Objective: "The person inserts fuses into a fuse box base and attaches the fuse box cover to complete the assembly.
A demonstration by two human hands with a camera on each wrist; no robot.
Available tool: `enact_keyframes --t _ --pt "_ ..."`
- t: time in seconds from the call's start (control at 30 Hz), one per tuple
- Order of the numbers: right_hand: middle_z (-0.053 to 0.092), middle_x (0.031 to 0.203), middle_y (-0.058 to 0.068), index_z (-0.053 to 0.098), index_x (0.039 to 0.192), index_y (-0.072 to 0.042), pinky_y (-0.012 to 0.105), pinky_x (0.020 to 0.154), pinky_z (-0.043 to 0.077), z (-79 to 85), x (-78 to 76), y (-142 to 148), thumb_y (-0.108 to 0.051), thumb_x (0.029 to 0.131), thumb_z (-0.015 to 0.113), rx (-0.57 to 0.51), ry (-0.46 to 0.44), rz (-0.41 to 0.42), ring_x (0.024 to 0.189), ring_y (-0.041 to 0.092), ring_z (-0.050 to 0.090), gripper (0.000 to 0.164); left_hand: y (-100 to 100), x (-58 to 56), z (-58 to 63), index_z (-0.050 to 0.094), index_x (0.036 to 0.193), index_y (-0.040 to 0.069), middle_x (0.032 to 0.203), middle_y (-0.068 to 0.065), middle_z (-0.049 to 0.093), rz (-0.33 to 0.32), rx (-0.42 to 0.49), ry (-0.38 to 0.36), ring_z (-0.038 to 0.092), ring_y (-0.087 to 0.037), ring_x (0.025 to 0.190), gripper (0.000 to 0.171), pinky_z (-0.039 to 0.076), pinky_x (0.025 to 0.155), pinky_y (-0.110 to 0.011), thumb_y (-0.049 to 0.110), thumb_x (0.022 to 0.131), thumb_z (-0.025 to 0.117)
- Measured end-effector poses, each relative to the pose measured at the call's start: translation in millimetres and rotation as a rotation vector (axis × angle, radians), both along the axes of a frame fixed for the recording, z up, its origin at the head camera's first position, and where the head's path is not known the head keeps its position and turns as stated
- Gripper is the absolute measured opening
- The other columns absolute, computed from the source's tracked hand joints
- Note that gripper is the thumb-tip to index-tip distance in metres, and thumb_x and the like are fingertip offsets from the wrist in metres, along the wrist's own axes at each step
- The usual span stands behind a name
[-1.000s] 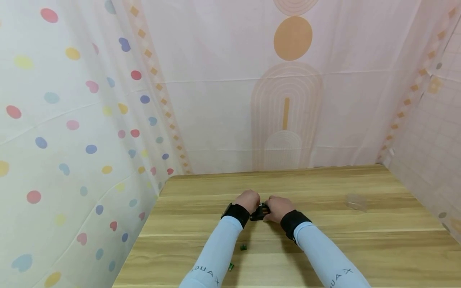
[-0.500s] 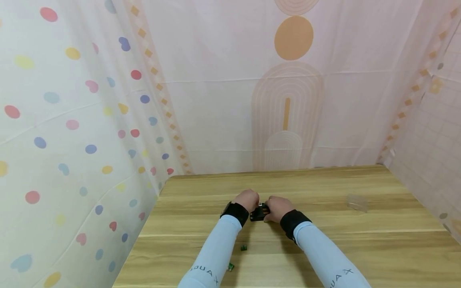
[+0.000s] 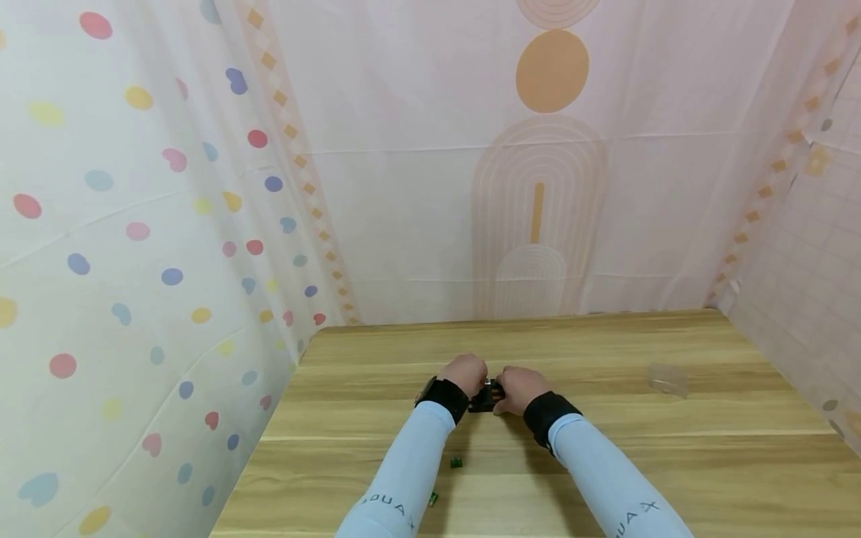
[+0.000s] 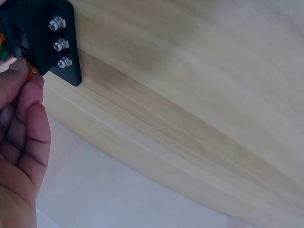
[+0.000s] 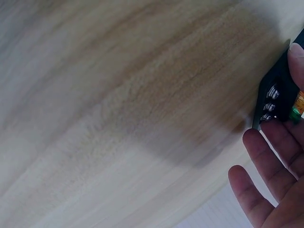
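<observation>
Both hands meet over a black block with a flat plate and a row of three silver screws (image 4: 61,44), at mid-table. My left hand (image 3: 464,373) is at the left of the black block (image 3: 481,402); its thumb and forefinger pinch a small orange piece (image 4: 32,70) at the block's edge. From the other side my right hand (image 3: 523,390) grips the block, thumb (image 5: 297,64) on top and outer fingers spread. Beside the right thumb shows a small orange-and-green piece (image 5: 297,111). Most of the block is hidden by the hands in the head view.
Two small green pieces lie on the wooden table (image 3: 605,463), one green piece (image 3: 456,462) near the left forearm and another green piece (image 3: 433,498) at its edge. A clear plastic piece (image 3: 668,379) lies at the right. Patterned curtains (image 3: 417,224) hang around the table.
The left hand has shifted very slightly at the block. The right hand keeps its grip, and the pieces on the table stay where they were.
</observation>
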State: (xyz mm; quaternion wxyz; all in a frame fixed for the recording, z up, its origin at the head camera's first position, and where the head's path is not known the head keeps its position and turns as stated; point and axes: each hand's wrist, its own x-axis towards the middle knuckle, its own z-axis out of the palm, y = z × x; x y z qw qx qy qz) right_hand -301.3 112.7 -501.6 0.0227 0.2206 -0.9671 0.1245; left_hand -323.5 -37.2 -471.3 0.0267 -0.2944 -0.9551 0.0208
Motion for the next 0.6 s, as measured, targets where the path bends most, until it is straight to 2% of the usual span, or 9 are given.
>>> enact_keyframes --t 0.33,0.47,0.6 --pt "0.052 0.073 -0.004 0.066 0.076 -0.013 0.034 0.064 0.047 -0.6 -1.3 0.1 -0.029 0.07 0.091 -0.014 0.021 0.002 0.065 0.013 0.049 0.031 5.3 -1.2 0.7 0.059 0.057 0.015 0.055 0.008 0.05 0.008 -0.056 0.014 0.04 -0.007 0.052 0.036 0.041 0.052 -0.02 0.004 0.089 0.073" --pt "0.052 0.073 -0.004 0.064 0.075 -0.014 0.034 0.064 0.047 0.4 0.1 -0.2 -0.03 0.07 0.091 -0.018 0.021 0.002 0.065 0.013 0.048 0.032 2.0 -4.4 -4.1 0.064 0.06 0.016 0.059 0.009 0.054 0.004 -0.029 0.022 0.044 -0.006 0.058 0.032 0.044 0.056 -0.02 0.005 0.089 0.072" --pt "0.052 0.073 -0.004 0.063 0.075 -0.014 0.033 0.063 0.046 -0.3 0.8 -0.4 -0.03 0.071 0.091 -0.012 0.021 -0.001 0.065 0.013 0.048 0.032 -3.7 -5.2 -8.1 0.073 0.065 0.015 0.063 0.009 0.06 0.009 0.041 0.0 0.049 -0.006 0.062 0.025 0.047 0.062 -0.019 0.007 0.089 0.074"
